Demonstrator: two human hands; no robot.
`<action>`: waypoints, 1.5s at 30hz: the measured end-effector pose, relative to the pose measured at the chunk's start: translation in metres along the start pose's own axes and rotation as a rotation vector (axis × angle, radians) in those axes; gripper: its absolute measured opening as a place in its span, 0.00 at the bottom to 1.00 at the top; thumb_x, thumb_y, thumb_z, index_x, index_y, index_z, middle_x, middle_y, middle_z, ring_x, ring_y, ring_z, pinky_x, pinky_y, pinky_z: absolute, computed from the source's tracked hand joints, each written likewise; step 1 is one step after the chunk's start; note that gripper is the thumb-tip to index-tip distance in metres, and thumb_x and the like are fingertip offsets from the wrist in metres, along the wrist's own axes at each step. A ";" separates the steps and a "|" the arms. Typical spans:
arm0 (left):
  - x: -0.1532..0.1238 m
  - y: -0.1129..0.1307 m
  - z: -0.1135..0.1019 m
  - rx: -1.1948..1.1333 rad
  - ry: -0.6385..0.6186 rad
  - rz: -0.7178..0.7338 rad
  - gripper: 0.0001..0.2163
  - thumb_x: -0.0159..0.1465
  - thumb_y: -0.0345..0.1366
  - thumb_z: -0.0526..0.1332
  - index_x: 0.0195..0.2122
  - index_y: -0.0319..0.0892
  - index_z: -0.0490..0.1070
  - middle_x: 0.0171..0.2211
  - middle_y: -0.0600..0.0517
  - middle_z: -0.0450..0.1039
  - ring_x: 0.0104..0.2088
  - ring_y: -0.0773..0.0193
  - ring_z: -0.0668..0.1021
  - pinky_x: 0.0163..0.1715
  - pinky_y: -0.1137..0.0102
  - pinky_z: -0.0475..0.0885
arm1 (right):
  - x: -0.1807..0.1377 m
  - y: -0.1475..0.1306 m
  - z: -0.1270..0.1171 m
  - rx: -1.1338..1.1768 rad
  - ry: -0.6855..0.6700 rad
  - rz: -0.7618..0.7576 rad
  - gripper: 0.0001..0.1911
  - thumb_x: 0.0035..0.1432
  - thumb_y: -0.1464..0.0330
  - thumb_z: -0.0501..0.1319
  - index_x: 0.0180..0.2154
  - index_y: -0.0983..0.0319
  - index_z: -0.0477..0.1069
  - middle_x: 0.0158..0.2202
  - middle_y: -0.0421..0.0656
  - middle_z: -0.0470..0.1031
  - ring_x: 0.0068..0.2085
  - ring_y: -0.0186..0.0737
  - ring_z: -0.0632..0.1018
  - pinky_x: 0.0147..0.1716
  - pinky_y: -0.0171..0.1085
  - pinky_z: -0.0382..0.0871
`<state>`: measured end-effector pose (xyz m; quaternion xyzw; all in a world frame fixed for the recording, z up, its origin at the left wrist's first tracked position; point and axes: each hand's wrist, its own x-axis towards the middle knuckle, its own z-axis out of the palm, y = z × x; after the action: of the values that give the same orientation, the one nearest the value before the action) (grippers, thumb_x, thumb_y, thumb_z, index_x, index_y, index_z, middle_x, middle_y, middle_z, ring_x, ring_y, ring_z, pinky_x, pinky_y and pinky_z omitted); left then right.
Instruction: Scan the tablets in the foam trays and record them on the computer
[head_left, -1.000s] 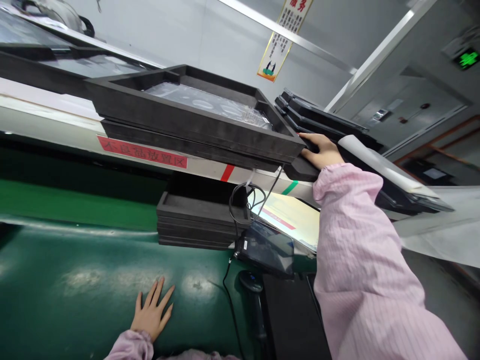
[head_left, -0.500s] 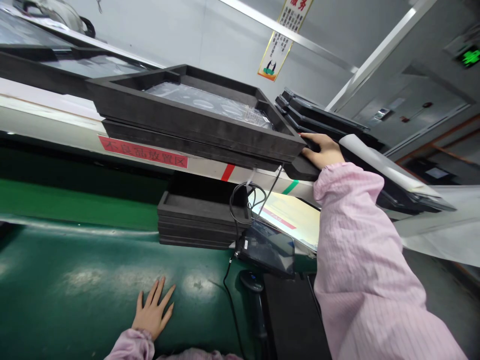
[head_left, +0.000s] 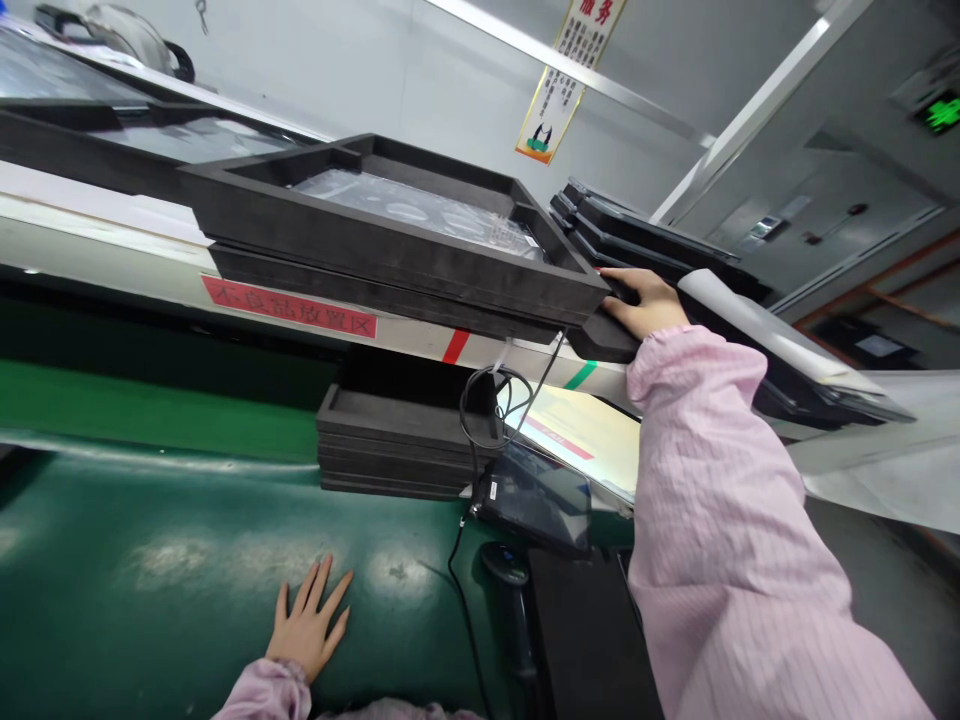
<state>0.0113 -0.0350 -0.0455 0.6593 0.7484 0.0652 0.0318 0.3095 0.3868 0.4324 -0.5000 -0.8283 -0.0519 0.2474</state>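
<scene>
My left hand (head_left: 306, 622) lies flat on the green work mat (head_left: 187, 600), fingers spread, holding nothing. Up on the shelf, my right hand (head_left: 646, 302) is closed at the right corner of a stack of black foam trays, its thumb and fingers around a dark foam edge (head_left: 606, 335). Which tray that edge belongs to is hard to make out. In the top foam tray (head_left: 390, 232) sits a flat panel under clear film (head_left: 427, 208). A pink sleeve covers my right arm.
Below the shelf stand more stacked foam trays (head_left: 405, 450), a coiled black cable (head_left: 469, 420), a small dark screen device (head_left: 536, 500) and a handheld scanner (head_left: 510, 590). Black trays (head_left: 637, 235) and a white roll (head_left: 750, 320) lie at the shelf's right. A red label (head_left: 289, 307) marks the shelf edge.
Almost nothing differs. The whole view has shifted very slightly; both hands keep their places.
</scene>
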 end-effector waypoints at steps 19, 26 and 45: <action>0.001 0.004 -0.008 0.006 -0.043 -0.024 0.21 0.64 0.38 0.48 0.58 0.57 0.63 0.64 0.46 0.58 0.63 0.52 0.65 0.61 0.43 0.51 | 0.002 0.008 0.001 0.077 -0.054 -0.142 0.26 0.54 0.61 0.61 0.56 0.55 0.68 0.58 0.44 0.69 0.60 0.51 0.68 0.63 0.52 0.59; 0.002 0.006 -0.011 0.017 -0.096 -0.031 0.21 0.64 0.38 0.48 0.58 0.59 0.61 0.65 0.48 0.56 0.64 0.53 0.64 0.62 0.44 0.50 | 0.002 0.004 0.002 0.106 -0.064 -0.129 0.27 0.55 0.58 0.61 0.57 0.56 0.67 0.59 0.43 0.67 0.61 0.49 0.67 0.64 0.51 0.58; 0.003 0.005 -0.007 0.030 -0.084 -0.023 0.21 0.65 0.38 0.44 0.58 0.58 0.61 0.65 0.47 0.56 0.63 0.53 0.64 0.61 0.44 0.52 | -0.002 -0.004 0.001 0.042 0.002 -0.070 0.25 0.54 0.64 0.62 0.54 0.60 0.70 0.56 0.47 0.71 0.58 0.49 0.71 0.61 0.50 0.63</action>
<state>0.0145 -0.0320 -0.0376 0.6533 0.7548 0.0258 0.0541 0.3069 0.3840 0.4316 -0.4654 -0.8460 -0.0435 0.2567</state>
